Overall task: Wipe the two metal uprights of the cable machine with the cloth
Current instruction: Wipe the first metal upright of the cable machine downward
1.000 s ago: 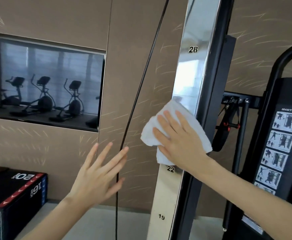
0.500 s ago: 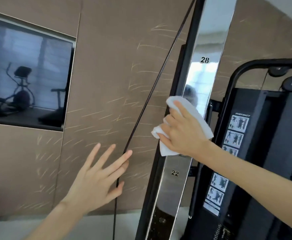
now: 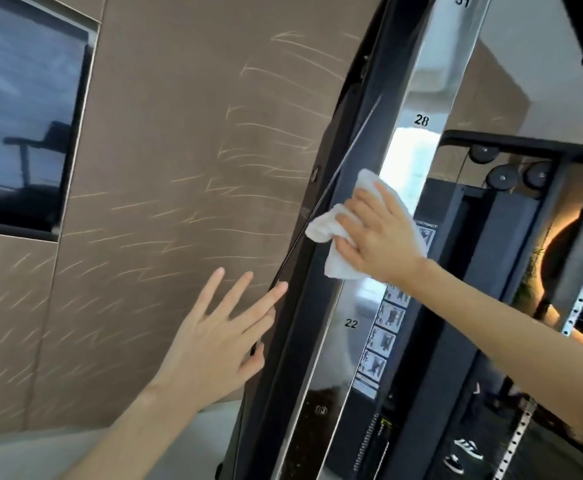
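A shiny metal upright of the cable machine rises at a slant through the middle, marked with numbers 31, 28 and 22. My right hand presses a crumpled white cloth against it between 28 and 22, fingers spread over the cloth. My left hand is held up with fingers straight and apart, its fingertips by the thin black cable that runs along the upright's left side. A second upright is not in view.
A black frame borders the upright on the left. Behind it stands the black weight stack housing with an exercise chart and pulleys. A brown panelled wall with a dark window lies to the left.
The view has swung right and closer to the upright. My right hand with the cloth has stayed between 28 and 22, shifting slightly. My left hand remains by the cable.
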`<state>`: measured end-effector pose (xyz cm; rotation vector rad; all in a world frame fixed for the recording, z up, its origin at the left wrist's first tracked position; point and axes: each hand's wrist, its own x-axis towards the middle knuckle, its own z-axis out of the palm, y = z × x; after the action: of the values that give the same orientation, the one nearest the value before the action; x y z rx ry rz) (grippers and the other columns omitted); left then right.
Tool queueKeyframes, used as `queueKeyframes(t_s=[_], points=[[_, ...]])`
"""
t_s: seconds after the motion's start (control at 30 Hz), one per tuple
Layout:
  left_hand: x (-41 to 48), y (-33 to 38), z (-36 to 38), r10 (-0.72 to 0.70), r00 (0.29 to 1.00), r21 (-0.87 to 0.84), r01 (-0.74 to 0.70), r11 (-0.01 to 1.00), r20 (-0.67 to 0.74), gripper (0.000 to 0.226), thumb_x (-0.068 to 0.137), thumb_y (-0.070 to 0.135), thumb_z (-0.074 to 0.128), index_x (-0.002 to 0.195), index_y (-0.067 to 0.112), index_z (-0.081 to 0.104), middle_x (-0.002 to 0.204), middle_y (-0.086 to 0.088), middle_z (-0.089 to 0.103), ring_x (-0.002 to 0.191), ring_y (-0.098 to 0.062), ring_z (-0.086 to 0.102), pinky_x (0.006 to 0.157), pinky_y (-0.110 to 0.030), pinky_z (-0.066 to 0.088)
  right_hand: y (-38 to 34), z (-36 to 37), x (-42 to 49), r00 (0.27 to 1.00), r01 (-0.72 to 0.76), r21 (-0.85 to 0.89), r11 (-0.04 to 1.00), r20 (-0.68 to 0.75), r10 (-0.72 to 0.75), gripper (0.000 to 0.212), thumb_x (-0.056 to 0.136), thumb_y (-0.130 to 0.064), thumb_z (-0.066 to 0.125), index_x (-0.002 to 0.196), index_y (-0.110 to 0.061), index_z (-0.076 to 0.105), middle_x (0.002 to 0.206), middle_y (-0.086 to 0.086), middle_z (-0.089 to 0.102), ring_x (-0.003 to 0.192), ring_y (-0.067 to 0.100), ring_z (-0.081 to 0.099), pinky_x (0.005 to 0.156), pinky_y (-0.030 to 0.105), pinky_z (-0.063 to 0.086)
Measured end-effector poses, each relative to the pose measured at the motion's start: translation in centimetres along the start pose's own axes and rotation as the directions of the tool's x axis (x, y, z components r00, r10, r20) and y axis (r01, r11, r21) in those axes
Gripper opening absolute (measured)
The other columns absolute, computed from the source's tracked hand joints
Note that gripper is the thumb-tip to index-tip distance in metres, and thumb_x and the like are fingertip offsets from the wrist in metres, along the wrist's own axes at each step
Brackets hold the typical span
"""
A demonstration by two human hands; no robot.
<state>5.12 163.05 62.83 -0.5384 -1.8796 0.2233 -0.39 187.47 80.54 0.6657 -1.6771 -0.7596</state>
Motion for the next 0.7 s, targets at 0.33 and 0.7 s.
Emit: queueKeyframes(t_s=[0.33, 0.7], points=[[-0.1, 0.2, -0.5, -0.010, 1.000, -0.059, 0.010, 0.998, -0.004, 0.040, 0.085, 0.033, 0.042, 0.111, 0.015, 0.067, 0.156, 0.000, 0.037, 0.131, -0.035, 0.047, 0.116, -0.060, 0.019, -7.4, 1.4, -7.4, 0.922, 0.346, 0.061, 0.936, 0.163, -0.351, 0.037, 0.091, -0.040, 0.046, 0.095, -0.011, 0.068, 0.102, 0.010, 0.064, 0.110, 0.033, 0.049, 0.113, 0.056, 0.017], [-1.3, 2.9, -1.3, -0.107, 0.993, 0.038, 0.109, 0.993, -0.044, 0.036, 0.082, 0.022, 0.051, 0.110, 0.009, 0.068, 0.155, -0.004, 0.035, 0.128, -0.037, 0.048, 0.112, -0.062, 0.023, -7.6, 2.5, -8.7, 0.998, 0.035, 0.111, 0.993, 0.043, -0.040, 0.045, 0.093, -0.039, 0.042, 0.129, -0.014, 0.054, 0.142, 0.018, 0.044, 0.137, 0.039, 0.027, 0.111, 0.060, 0.016]])
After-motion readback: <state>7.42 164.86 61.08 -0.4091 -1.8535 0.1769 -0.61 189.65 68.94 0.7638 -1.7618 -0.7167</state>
